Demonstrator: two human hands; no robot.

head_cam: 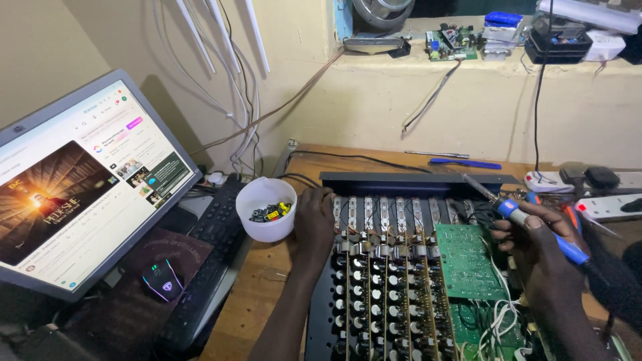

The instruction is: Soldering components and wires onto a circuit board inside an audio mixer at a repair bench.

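An opened black electronics chassis (401, 182) lies on the wooden table, showing rows of narrow circuit strips with round capacitors (381, 281) and a green circuit board (468, 262) over white wires. My left hand (313, 224) rests on the chassis's left edge, fingers curled over the strips. My right hand (535, 244) grips a blue-handled soldering iron (515, 215), its tip pointing up-left above the strips near the chassis's far wall.
A white cup (266, 208) of small parts stands left of the chassis. Further left are a black keyboard (207, 261), a lit mouse (162, 279) and a tilted monitor (73, 180). A blue pen (466, 163), power strips (612, 204) and cables lie behind. The ledge above holds boards and boxes.
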